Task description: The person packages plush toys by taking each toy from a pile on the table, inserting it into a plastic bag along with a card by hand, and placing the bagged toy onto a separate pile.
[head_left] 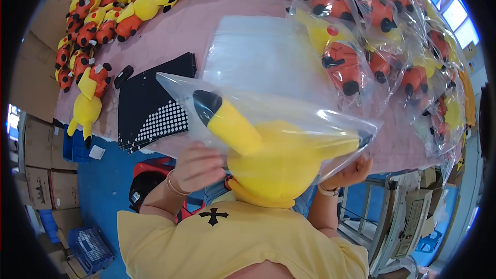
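A yellow plush toy with black-tipped ears sits head up inside a clear plastic bag, right in front of my chest. The bag's corners stick out past both ears. My left hand is at the bag's left side, slightly blurred, its fingers stretched toward the toy and apparently against the plastic. On the other side, my right hand has its fingers curled around the bag's edge, below the right ear tip. The toy's lower body is hidden beneath its head.
Clear flat bags lie stacked on the pink-covered table, beside black dotted sheets. Unbagged plush toys line the left and back. Bagged toys heap up at right. Cartons and a blue crate stand left.
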Demonstrator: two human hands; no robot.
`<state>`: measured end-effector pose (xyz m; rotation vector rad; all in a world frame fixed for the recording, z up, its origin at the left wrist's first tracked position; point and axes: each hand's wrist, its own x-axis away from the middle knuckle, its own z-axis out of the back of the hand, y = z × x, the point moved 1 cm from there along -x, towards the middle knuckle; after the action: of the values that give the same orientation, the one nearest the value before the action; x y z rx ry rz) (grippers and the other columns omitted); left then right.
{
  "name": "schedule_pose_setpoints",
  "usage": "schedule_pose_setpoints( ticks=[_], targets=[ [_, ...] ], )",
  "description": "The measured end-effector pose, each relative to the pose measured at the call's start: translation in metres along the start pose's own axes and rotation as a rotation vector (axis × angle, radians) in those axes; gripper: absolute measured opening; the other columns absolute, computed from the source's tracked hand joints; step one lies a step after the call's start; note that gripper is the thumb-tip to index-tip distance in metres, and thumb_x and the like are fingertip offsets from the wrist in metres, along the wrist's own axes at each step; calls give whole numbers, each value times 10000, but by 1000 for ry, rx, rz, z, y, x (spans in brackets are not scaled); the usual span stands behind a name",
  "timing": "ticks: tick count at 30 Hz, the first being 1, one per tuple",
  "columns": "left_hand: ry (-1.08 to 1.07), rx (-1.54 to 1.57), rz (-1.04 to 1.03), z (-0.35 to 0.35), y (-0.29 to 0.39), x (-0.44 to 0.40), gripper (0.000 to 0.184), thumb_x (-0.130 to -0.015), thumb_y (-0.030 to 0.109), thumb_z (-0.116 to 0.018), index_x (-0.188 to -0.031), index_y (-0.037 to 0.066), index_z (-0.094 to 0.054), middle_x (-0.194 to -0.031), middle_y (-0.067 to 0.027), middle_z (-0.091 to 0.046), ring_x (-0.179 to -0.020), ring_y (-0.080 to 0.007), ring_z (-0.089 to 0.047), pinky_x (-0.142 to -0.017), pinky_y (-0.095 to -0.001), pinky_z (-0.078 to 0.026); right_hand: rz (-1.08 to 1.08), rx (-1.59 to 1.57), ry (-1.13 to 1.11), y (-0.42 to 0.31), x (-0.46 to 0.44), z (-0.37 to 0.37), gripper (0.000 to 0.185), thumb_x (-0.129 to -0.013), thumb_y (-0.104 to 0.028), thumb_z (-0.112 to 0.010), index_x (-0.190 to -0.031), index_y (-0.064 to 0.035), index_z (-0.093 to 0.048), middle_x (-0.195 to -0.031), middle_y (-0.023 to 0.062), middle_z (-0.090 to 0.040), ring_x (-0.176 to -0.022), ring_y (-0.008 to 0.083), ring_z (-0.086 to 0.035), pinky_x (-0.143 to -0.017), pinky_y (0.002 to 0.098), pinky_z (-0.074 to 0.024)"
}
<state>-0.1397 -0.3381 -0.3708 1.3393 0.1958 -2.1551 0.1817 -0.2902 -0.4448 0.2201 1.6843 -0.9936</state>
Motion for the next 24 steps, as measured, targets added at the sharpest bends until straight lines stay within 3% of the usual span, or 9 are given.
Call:
schedule_pose_setpoints(
  ticks=[5,9,14,20,24],
  targets=[
    [314,-279,219,-16,-13,-2,130,-782,1,-617,-851,84,-545,-960,-77,-570,-864,-228,-527,-870,-393,-438,-131,218,-111,-33,-34,-41,291,-853,-114,-584,-1117,-38,-486,-985,84,-519,-841,164,-484,-769,235,-396],
    [695,-10,532,-39,-24,-12,156,-790,-45,-573,-844,70,-484,-985,-91,-527,-884,-200,-495,-870,-330,-413,-605,-503,-115,-6,-22,-45,235,-855,-61,-564,-1078,-45,-493,-993,66,-515,-819,139,-477,-752,217,-394],
    [811,265,718,-48,-22,-3,179,-790,-74,-544,-835,66,-442,-1013,-90,-502,-896,-180,-478,-855,-275,-392,-886,-654,-17,-15,-27,-49,146,-870,-33,-525,-1003,-73,-481,-994,56,-510,-837,111,-471,-751,210,-389],
    [690,266,755,-41,-32,21,212,-776,-89,-549,-762,76,-417,-954,-80,-495,-839,-173,-465,-798,-238,-392,-770,-770,-139,1,-32,-46,124,-877,-20,-502,-949,-104,-446,-977,45,-516,-822,96,-480,-741,203,-396],
    [449,76,627,-37,-31,36,230,-739,-86,-583,-723,81,-427,-898,-75,-486,-775,-175,-446,-731,-232,-390,-771,-1017,-68,7,-45,-54,165,-866,15,-502,-936,-117,-430,-925,25,-526,-772,86,-482,-717,197,-403]
  ],
)
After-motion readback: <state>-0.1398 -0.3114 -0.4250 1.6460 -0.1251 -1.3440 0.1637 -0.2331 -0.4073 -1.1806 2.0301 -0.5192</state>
